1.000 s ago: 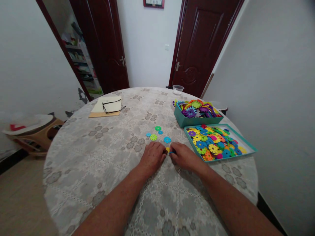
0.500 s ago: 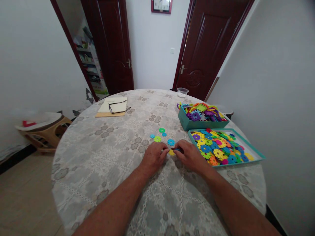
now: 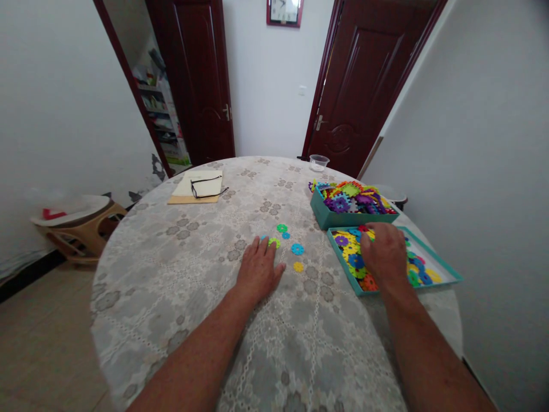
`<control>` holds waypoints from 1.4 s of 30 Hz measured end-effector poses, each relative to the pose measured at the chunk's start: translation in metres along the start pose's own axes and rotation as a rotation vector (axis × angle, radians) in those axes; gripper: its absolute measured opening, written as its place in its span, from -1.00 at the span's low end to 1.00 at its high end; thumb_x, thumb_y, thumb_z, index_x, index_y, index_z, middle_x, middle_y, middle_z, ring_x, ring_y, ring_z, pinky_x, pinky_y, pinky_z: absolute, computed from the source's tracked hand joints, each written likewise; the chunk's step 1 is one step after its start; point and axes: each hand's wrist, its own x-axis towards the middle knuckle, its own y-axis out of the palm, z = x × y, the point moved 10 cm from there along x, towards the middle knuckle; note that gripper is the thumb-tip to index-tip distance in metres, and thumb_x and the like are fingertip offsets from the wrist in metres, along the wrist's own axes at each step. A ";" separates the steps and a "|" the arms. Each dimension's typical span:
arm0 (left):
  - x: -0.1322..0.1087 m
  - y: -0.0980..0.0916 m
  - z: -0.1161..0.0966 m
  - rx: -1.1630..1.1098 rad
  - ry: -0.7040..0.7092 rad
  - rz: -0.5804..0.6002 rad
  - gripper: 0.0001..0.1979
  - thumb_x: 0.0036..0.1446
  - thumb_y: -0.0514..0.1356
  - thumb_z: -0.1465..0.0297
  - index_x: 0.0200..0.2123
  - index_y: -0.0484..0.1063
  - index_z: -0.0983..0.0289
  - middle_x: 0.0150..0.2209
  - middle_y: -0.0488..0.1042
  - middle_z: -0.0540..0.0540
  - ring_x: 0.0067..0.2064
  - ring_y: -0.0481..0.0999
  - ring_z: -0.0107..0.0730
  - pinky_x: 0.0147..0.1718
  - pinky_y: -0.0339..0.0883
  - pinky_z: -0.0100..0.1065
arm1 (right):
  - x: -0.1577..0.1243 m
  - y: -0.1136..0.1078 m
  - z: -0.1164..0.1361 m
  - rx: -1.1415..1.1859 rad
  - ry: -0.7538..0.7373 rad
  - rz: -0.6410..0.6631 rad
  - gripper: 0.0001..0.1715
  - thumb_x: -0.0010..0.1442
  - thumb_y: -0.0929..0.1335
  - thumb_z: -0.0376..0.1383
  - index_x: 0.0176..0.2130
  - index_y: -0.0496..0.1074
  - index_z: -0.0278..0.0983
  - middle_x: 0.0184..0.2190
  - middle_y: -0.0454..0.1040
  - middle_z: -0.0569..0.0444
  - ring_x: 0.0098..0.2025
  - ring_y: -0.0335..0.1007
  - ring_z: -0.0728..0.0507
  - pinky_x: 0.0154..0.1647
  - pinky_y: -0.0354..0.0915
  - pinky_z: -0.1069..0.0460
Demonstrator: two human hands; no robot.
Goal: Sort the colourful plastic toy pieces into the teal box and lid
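Toothed discs are filling the tray at right in the head view; the right hand is covering some, its grip hidden; pinching one rim is likely serving best. The left hand is lying spread by loose discs.

The grey tablecloth bore darker flower clusters and pale lacework. The shallow rectangular tray and deeper rectangular box were teal. Flat notched yellow disc, blue disc and green disc were plain.
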 end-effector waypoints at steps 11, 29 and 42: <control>0.000 -0.003 -0.007 -0.058 0.110 -0.029 -0.54 0.30 0.21 0.23 0.21 0.39 0.26 0.30 0.38 0.28 0.38 0.24 0.12 0.36 0.07 0.12 | -0.076 0.068 0.149 0.293 -0.338 0.663 -0.85 0.36 0.33 -0.28 -0.12 0.46 -0.29 -0.14 0.48 -0.12 -0.03 0.39 -0.24 0.07 0.25 -0.07; 0.001 -0.013 0.008 -0.240 0.166 -0.293 -0.65 0.28 0.18 0.42 0.13 0.37 0.27 0.06 0.45 0.26 0.13 0.43 -0.05 0.18 0.37 0.01 | -0.072 0.088 0.141 0.439 -0.192 0.785 -0.80 0.19 0.35 -0.34 -0.13 0.42 -0.24 -0.16 0.46 -0.01 -0.18 0.37 -0.13 -0.15 0.17 0.03; 0.014 0.001 0.020 -0.116 -0.007 -0.090 -0.46 0.25 0.21 0.40 0.28 0.29 0.33 0.20 0.43 0.30 0.25 0.38 -0.07 0.30 0.21 -0.09 | -0.060 0.090 0.116 0.799 0.008 0.557 -0.88 0.30 0.30 -0.32 -0.17 0.43 -0.22 -0.29 0.54 0.06 -0.22 0.45 -0.12 -0.18 0.24 0.04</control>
